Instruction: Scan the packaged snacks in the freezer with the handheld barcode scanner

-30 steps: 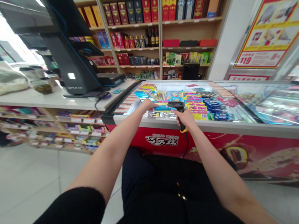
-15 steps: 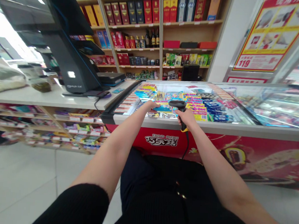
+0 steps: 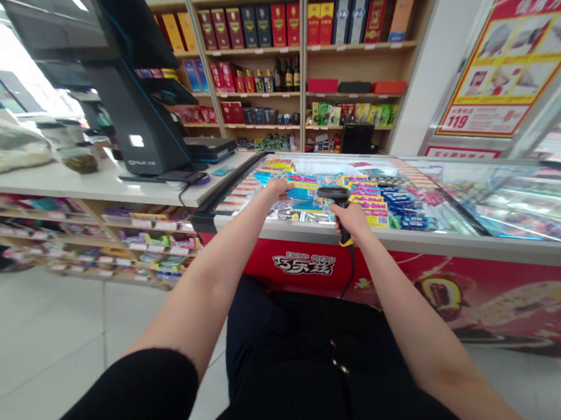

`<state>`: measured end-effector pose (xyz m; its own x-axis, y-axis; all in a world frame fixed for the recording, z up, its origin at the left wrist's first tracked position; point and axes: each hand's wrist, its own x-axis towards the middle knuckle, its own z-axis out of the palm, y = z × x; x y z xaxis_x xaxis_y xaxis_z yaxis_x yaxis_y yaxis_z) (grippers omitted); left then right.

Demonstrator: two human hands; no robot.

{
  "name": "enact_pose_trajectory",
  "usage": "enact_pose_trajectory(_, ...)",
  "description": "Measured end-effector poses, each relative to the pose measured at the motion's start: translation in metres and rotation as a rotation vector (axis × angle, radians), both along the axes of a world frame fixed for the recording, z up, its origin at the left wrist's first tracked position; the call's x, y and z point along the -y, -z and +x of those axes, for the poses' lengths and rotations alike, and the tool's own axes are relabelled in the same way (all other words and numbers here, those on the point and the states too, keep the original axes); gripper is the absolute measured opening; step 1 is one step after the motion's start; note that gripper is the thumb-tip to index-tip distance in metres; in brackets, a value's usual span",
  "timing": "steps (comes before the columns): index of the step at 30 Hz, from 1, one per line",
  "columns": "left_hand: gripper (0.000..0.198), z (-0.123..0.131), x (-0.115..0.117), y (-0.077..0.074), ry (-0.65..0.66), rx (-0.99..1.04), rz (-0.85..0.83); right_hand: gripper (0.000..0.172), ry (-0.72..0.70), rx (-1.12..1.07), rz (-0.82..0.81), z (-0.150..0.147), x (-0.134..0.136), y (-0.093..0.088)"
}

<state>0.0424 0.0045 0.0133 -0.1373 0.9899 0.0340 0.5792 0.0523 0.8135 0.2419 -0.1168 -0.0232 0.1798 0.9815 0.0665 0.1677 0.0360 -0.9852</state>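
Note:
My right hand (image 3: 352, 217) is wrapped round the grip of a black barcode scanner (image 3: 333, 193), its head pointing left and its cable hanging down the front of the freezer. To the left, my left hand (image 3: 277, 188) pinches the edge of a flat blue and yellow snack packet (image 3: 304, 188) with pink lettering. The packet is just left of the scanner head, over the glass-topped chest freezer (image 3: 423, 242). Rows of similar yellow and pink packets (image 3: 372, 207) lie beside the scanner, with dark blue packets (image 3: 409, 210) further right.
A checkout terminal (image 3: 139, 121) stands on the white counter (image 3: 165, 192) at the left. Behind the freezer rise wooden shelves (image 3: 356, 51) with boxes and bottles. A red and yellow poster (image 3: 502, 72) hangs at the right. A bagged item (image 3: 9, 140) lies on the counter.
My left hand has moved slightly left and up with the packet, whose printed face now shows more fully. My right hand and the scanner stay almost in place.

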Motion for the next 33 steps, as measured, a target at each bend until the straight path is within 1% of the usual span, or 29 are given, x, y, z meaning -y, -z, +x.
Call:
enact_pose_trajectory(3, 0.025, 0.006, 0.006, 0.002, 0.004, 0.19, -0.068, 0.025, -0.004, 0.009, -0.008, 0.0, 0.0, -0.002)
enact_pose_trajectory(5, 0.024, 0.008, 0.009, 0.003, -0.007, 0.197, -0.069, 0.026, -0.002, 0.023, -0.014, 0.0, 0.0, -0.003)
enact_pose_trajectory(7, 0.019, 0.01, 0.011, 0.003, -0.011, 0.196, -0.073, 0.028, 0.003, 0.035, -0.019, 0.0, 0.0, -0.004)
enact_pose_trajectory(12, 0.007, 0.009, 0.011, 0.006, -0.024, 0.287, -0.032, 0.031, -0.003, 0.07, -0.03, 0.0, -0.002, -0.004)
enact_pose_trajectory(14, 0.009, 0.008, 0.009, 0.009, -0.033, 0.33, -0.004, 0.032, -0.005, 0.093, -0.034, -0.001, -0.004, -0.003)
enact_pose_trajectory(17, 0.019, 0.007, 0.007, 0.012, -0.046, 0.406, 0.014, 0.032, -0.004, 0.111, -0.04, -0.001, -0.004, -0.003)
enact_pose_trajectory(20, 0.025, 0.006, 0.004, 0.015, -0.05, 0.438, 0.017, 0.032, -0.001, 0.099, -0.051, -0.002, -0.002, -0.005)
enact_pose_trajectory(27, 0.024, 0.003, 0.001, 0.018, -0.042, 0.453, 0.018, 0.032, 0.005, 0.08, -0.069, -0.005, 0.007, -0.013)
enact_pose_trajectory(30, 0.025, 0.006, 0.004, 0.019, -0.015, 0.469, 0.013, 0.029, 0.006, 0.05, -0.051, 0.0, 0.009, -0.014)
enact_pose_trajectory(33, 0.031, 0.016, 0.009, 0.019, 0.019, 0.482, -0.005, 0.026, 0.027, 0.038, -0.019, 0.013, 0.008, -0.014)
